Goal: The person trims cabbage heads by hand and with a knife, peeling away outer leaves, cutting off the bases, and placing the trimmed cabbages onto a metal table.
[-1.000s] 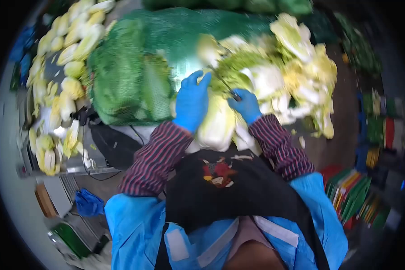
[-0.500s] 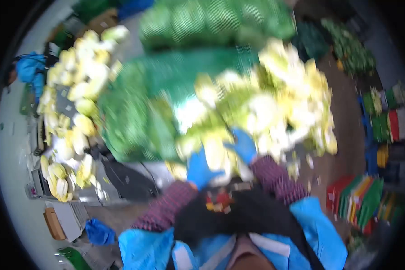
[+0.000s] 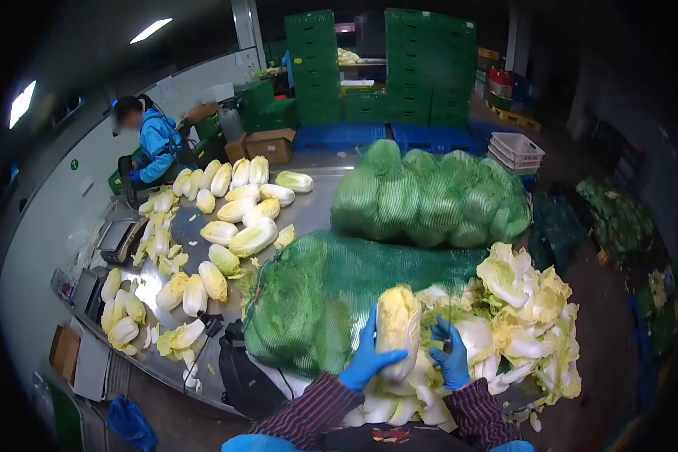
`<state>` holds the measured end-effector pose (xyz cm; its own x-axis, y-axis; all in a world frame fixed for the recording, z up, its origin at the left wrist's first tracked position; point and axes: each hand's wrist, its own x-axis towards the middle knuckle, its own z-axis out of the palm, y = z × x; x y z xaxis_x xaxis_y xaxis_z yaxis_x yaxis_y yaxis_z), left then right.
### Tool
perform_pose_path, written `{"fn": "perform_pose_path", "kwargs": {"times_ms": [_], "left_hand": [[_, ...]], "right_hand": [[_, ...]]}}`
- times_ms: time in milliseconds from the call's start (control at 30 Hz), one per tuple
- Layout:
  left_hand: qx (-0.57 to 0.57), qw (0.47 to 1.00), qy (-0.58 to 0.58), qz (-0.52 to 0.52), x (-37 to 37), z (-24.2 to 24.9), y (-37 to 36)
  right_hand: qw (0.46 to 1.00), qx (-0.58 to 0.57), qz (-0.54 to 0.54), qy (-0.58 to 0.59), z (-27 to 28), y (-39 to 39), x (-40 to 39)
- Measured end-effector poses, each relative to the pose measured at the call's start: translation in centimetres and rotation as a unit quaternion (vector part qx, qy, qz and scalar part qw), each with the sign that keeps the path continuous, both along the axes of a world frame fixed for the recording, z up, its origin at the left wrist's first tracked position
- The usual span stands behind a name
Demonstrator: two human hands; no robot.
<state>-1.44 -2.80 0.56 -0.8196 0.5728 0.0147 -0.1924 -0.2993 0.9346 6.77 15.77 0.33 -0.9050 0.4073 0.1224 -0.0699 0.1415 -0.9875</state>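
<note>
A trimmed napa cabbage [image 3: 398, 328], pale yellow at the top and white lower down, stands nearly upright in my blue-gloved left hand [image 3: 372, 355]. The fingers press along its left side and the thumb crosses its lower front. Just right of the cabbage, apart from it, my right hand [image 3: 450, 354] is raised with fingers curved and apart; I make out nothing in it. Loose outer cabbage leaves [image 3: 531, 324] are heaped below and to the right of both hands. Behind them lies a green mesh sack [image 3: 301, 301], bulging with cabbages at its left end.
A second full mesh sack [image 3: 429, 197] lies at the back of the metal table [image 3: 316, 200]. Trimmed cabbages [image 3: 254, 236] cover the left side, near a scale [image 3: 118, 239]. A person in blue [image 3: 157, 143] is at the far left. Green crates [image 3: 314, 68] are stacked behind.
My view has tilted up. Both hands were low among the cabbage and leaves, fingers spread; now the left holds a cabbage raised upright and the right is lifted beside it.
</note>
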Motion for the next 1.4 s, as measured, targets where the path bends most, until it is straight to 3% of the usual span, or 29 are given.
{"fn": "perform_pose_path", "kwargs": {"times_ms": [33, 67, 100, 167, 233, 267, 300, 367, 433, 500, 567, 633, 667, 700, 767, 800, 833, 900, 1033, 1200, 1333, 1400], "left_hand": [[-0.029, 0.998, 0.042, 0.044, -0.3, -0.8, 1.1], [-0.061, 0.991, 0.079, 0.085, -0.3, -1.6, 2.1], [-0.048, 0.994, 0.044, 0.088, 0.1, -2.2, 3.0], [0.031, 0.994, -0.006, 0.102, 0.4, -1.5, 4.1], [0.004, 0.990, 0.090, 0.111, 0.6, -1.5, 4.4], [0.043, 0.995, 0.035, 0.088, 1.0, -1.2, 4.4], [0.023, 0.994, 0.073, 0.083, 0.6, -2.3, 4.3], [0.052, 0.997, -0.041, 0.032, 1.0, -2.1, 3.7], [0.085, 0.984, -0.159, 0.002, 2.1, 0.0, 3.0], [0.116, 0.977, -0.180, 0.021, 2.3, -2.7, 2.6], [0.162, 0.948, -0.272, 0.035, 2.7, -4.7, 1.8], [0.246, 0.893, -0.372, 0.051, 3.1, -5.1, 0.8], [0.212, 0.913, -0.342, 0.067, 3.1, -4.9, 0.7], [0.178, 0.930, -0.311, 0.083, 3.0, -4.8, 0.7], [0.162, 0.936, -0.304, 0.068, 2.6, -5.3, 0.6], [0.146, 0.944, -0.292, 0.048, 2.4, -5.6, 0.7], [0.146, 0.943, -0.295, 0.045, 2.5, -5.7, 0.8], [0.224, 0.909, -0.353, 0.008, 2.7, -5.9, 1.0], [0.226, 0.915, -0.333, -0.031, 3.0, -5.2, 1.0], [0.196, 0.922, -0.335, -0.021, 3.2, -5.4, 0.9], [0.186, 0.928, -0.322, -0.007, 3.6, -5.8, 1.1], [0.207, 0.921, -0.330, -0.002, 3.7, -6.1, 1.0]], "right_hand": [[0.989, -0.096, 0.036, 0.107, 1.4, -1.1, -0.5], [0.990, -0.101, 0.028, 0.094, 1.7, -1.8, -0.8], [0.990, -0.116, 0.034, 0.074, 1.2, -2.2, -0.9], [0.989, -0.137, 0.025, 0.039, -0.4, -1.9, -0.8], [0.989, -0.147, -0.020, 0.024, -2.1, -1.2, -0.5], [0.990, -0.132, -0.055, -0.015, -2.0, -0.9, -0.1], [0.987, -0.117, -0.092, -0.059, -1.9, -0.6, 0.0], [0.992, -0.032, -0.118, -0.007, -4.0, -0.4, 0.0], [0.990, -0.076, -0.120, 0.002, -2.9, -0.6, 0.3], [0.993, -0.029, -0.105, -0.041, -2.4, 0.1, 0.6], [0.990, -0.042, -0.110, -0.076, -6.5, 2.4, 0.9], [0.968, 0.129, -0.122, -0.178, -8.5, 4.8, 1.5], [0.921, 0.228, -0.092, -0.303, -7.9, 5.7, 1.8], [0.921, 0.229, -0.089, -0.303, -5.9, 5.4, 1.5], [0.925, 0.334, -0.060, -0.171, -1.8, 3.4, 1.9], [0.948, 0.277, -0.107, -0.111, -2.2, 2.4, 1.7], [0.990, 0.069, -0.089, -0.085, -0.5, 0.7, 1.4], [0.992, -0.082, -0.047, -0.083, 0.6, -1.0, 0.4], [0.979, -0.139, 0.020, -0.149, -1.6, -0.3, 0.1], [0.995, -0.049, -0.039, -0.081, -1.2, -1.1, -0.1], [0.993, 0.007, -0.059, -0.105, -0.8, -1.1, -0.2], [0.983, -0.100, -0.088, -0.127, -3.6, -0.4, -0.2]]}}
